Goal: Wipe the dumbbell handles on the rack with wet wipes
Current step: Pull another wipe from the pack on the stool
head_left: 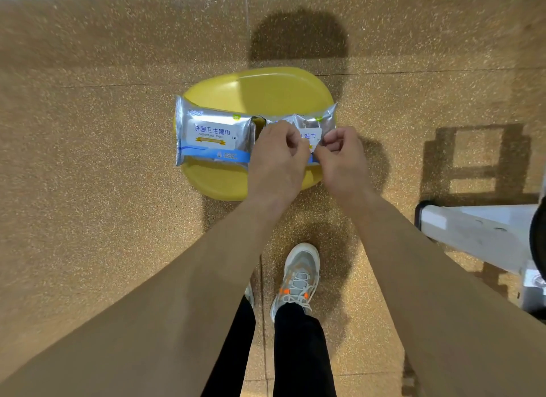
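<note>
Both arms are bare and stretched forward and down. The left forearm (189,272) comes in from 8 o'clock and the right forearm (413,263) from 4 o'clock, and they converge towards the middle of the view. Both wrists are nearly straight. The two grips sit side by side just above centre with their backs to the camera, their knuckles almost touching. The left grip (277,157), on the 9 o'clock side, has its fingers curled down onto a wet-wipe pack (317,122) and holds it. The right grip (342,157), on the 3 o'clock side, is bunched, with its thumb and forefinger pinching the same pack at its 10 o'clock corner.
</note>
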Motion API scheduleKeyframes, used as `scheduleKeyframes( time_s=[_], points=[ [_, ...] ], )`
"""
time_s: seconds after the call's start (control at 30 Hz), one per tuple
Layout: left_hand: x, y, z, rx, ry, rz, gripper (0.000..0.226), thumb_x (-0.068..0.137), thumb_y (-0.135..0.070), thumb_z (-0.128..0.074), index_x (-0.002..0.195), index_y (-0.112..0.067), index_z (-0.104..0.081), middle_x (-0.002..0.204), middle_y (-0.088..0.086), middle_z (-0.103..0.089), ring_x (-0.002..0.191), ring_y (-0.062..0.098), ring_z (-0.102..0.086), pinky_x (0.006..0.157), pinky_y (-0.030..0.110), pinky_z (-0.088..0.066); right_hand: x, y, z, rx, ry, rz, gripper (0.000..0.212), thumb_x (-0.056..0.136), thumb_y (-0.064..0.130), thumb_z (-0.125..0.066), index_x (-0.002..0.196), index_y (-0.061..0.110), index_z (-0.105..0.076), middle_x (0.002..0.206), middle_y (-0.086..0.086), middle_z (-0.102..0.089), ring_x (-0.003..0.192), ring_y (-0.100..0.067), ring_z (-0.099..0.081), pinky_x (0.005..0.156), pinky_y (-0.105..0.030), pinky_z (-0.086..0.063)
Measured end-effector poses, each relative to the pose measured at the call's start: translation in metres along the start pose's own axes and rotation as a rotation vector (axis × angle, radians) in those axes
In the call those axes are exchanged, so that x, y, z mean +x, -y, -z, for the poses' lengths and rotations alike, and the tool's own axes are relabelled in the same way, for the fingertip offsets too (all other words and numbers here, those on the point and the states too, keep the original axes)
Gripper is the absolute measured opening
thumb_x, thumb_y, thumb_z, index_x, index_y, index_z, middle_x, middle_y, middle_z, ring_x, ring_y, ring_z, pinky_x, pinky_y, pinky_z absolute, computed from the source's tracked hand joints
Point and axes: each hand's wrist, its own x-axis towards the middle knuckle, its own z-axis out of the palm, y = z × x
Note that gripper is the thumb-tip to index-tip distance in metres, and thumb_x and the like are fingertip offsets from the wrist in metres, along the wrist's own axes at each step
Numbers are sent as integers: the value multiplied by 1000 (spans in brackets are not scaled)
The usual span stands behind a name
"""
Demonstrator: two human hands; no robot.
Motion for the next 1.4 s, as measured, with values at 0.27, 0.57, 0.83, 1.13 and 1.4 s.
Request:
scheduleKeyframes(
  time_s=[0.27,0.57,0.83,1.13,1.4],
  points=[
    [22,-32,-7,521,160,149,32,90,-56,-61,99,-25,-62,116,-4,-53,94,20,-60,72,35,-47,1,-8,9,-71,11,-25,19,87,8,-67,89,23,-56,77,5,-54,66,-7,-47,64,-26,-43],
    [19,-19,0,290,184,39,27,97,-25,-55,73,-27,-43,94,0,-51,78,14,-52,65,31,-34,1,-10,11,-61,58,-14,34,77,17,-87,93,17,-57,82,5,-53,62,-3,-43,68,-28,-51],
    [1,-1,20,33,-7,61,19,95,-16,-55,79,-14,-45,79,1,-49,75,17,-45,77,45,-48,2,-9,13,-144,44,21,32,80,21,-86,88,24,-55,84,4,-55,68,-8,-47,72,-32,-54],
    [-8,-3,26,81,-113,80,16,96,-17,-53,82,-15,-45,68,-5,-46,61,10,-38,60,28,-33,-14,9,-5,-556,-135,325,23,80,23,-75,90,29,-54,100,8,-56,91,-14,-58,90,-38,-38],
    [0,-3,35,94,-81,105,13,94,-17,-55,82,-14,-50,67,-6,-49,59,10,-40,59,30,-36,4,19,-12,-702,-95,477,15,90,29,-65,91,17,-74,94,-2,-63,75,-24,-63,78,-49,-53]
  ],
)
